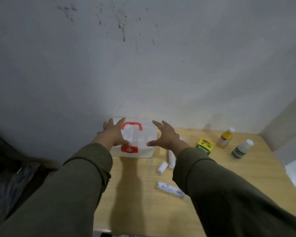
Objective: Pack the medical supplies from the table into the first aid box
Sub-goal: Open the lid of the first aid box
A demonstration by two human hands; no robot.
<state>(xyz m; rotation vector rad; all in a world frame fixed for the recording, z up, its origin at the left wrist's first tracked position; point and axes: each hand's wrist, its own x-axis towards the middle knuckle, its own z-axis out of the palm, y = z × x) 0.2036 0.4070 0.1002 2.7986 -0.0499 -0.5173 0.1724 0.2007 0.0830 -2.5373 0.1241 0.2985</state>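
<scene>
The first aid box (140,134) is translucent white with a red handle and a red latch, lid closed, at the far left of the wooden table (143,202). My left hand (114,132) rests spread on its left side, thumb by the latch. Just off the box's right edge, my right hand (166,136) hovers with fingers apart and holds nothing. Two small white rolls (162,167) (171,159) lie in front of the box. A longer printed roll (170,189) lies nearer to me. To the right stand a yellow-green carton (205,145), a yellow bottle (225,137) and a white bottle (242,149).
A stained grey wall rises right behind the table. Another wall closes the right side past the bottles. Dark cloth (10,177) lies off the table's left edge.
</scene>
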